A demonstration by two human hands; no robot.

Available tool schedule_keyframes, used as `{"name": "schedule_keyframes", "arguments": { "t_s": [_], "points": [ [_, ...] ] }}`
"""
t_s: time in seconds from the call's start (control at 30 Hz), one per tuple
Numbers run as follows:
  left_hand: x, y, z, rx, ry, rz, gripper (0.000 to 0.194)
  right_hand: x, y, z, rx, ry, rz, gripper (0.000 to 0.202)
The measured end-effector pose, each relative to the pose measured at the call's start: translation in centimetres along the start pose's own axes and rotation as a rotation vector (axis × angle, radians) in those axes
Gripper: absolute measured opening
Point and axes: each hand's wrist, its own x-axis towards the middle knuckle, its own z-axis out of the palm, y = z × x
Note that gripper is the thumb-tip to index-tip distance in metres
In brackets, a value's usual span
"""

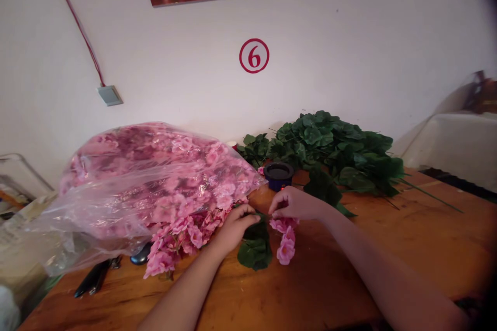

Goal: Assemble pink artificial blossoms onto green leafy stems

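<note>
Head view, from my station: both bare hands were close together over the wooden table (322, 297). The left hand (236, 225) was curled, thumb nearly meeting the fingers, at the top of a green leaf sprig (254, 253); I read this as a light hold, the stem itself being hidden. The right hand (293, 201) had thumb and forefinger drawn into a pinch above a pink flower sprig (286, 245), which hung just right of the leaves. I could not tell whether its lowest bloom touched the wood.

Surroundings: a clear plastic bag (128, 176) bulging with pink blooms, loose blossoms (186, 238) spilling out beside the left forearm, a pile of green foliage (326, 139) toward the wall, and a dark blue container (279, 182) just beyond the right hand.

Handling estimate: both sprigs looked very light, with soft, fabric-like petals and leaves (artificial, I judged, though the texture was too blurred to settle it). I expected the stems to be thin but stiffer, so I marked the bare stem end as the place to grip; squeezing the heads would probably crease them or pull petals loose. Slipping seemed a minor concern.
</note>
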Motion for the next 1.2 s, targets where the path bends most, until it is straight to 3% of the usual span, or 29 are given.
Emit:
{"name": "schedule_keyframes", "arguments": {
  "t_s": [0.17, 0.6, 0.93, 1.2],
  "points": [
    [0.4, 0.1, -0.2, -0.092, 0.006, -0.048, 0.021, -0.1, -0.3, 0.0, 0.042, 0.004, 0.017, 0.021],
    [0.8, -0.6, -0.4, -0.042, 0.004, -0.125, 0.038, -0.1, -0.7, 0.6, 0.013, 0.069, -0.062, 0.016],
    [0.7, -0.1, -1.1, -0.17, -0.026, -0.214, 0.042, 0.2, -0.3, 1.2, 0.139, 0.003, -0.133, 0.019],
    [0.8, 0.1, -1.1, -0.059, 0.045, -0.125, 0.054, 0.6, -0.2, 2.3, 0.087, 0.026, -0.143, 0.02]
  ]
}}
